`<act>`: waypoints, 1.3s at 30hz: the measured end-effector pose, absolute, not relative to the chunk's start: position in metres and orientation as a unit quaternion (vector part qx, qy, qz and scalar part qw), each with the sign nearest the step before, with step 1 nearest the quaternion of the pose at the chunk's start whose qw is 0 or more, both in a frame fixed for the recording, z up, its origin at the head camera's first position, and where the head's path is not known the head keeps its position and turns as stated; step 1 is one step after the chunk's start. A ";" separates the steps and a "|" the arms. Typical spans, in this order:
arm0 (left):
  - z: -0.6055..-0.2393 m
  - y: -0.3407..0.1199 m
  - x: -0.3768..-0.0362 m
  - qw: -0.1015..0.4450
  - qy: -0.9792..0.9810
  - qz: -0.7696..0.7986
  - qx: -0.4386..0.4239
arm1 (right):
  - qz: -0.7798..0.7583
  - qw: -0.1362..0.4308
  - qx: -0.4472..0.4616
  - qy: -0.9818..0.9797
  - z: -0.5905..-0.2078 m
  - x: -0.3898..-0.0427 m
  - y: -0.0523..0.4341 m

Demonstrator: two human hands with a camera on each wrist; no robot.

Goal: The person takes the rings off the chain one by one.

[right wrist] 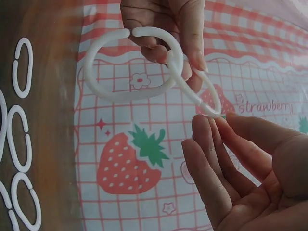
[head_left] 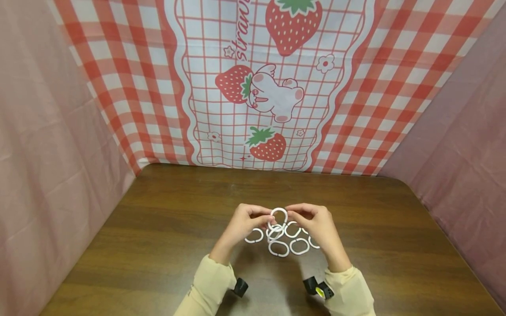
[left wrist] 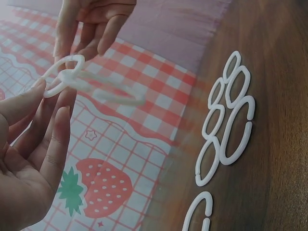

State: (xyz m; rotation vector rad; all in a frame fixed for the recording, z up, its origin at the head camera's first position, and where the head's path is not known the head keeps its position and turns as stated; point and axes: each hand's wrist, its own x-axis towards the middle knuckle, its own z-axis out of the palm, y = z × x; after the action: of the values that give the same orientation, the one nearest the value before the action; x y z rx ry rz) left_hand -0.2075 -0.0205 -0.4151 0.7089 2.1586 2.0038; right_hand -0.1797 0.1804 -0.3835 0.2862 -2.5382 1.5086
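Over the wooden table, my left hand and right hand pinch opposite sides of one white open-ended ring link between thumb and fingers. Threaded through it, a second white link hangs below. Its narrow gap shows at the top in the right wrist view, close to the left fingers. Seen from the left wrist, the hanging link is blurred and reaches to the right of the held one. Right fingertips grip the near end of the held link.
Several loose white oval links lie on the brown table beneath and around the hands. One link lies apart on the left. A red checked strawberry cloth hangs behind, and pink curtains flank the table.
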 end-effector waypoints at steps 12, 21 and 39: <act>-0.416 -0.019 -0.207 0.057 0.732 0.630 0.252 | 0.366 0.180 0.144 -0.901 -0.378 -0.170 0.169; -0.416 -0.018 -0.205 0.087 0.721 0.631 0.273 | 0.328 0.203 0.134 -0.913 -0.373 -0.165 0.168; -0.419 -0.012 -0.203 0.141 0.707 0.594 0.357 | 0.369 0.212 0.102 -0.899 -0.370 -0.164 0.170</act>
State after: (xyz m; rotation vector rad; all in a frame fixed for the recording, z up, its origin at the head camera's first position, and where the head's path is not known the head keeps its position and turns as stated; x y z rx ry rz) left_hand -0.2028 -0.0122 -0.4188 1.0306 2.0402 1.7158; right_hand -0.1640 0.1704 -0.3697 0.2844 -2.4975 1.0263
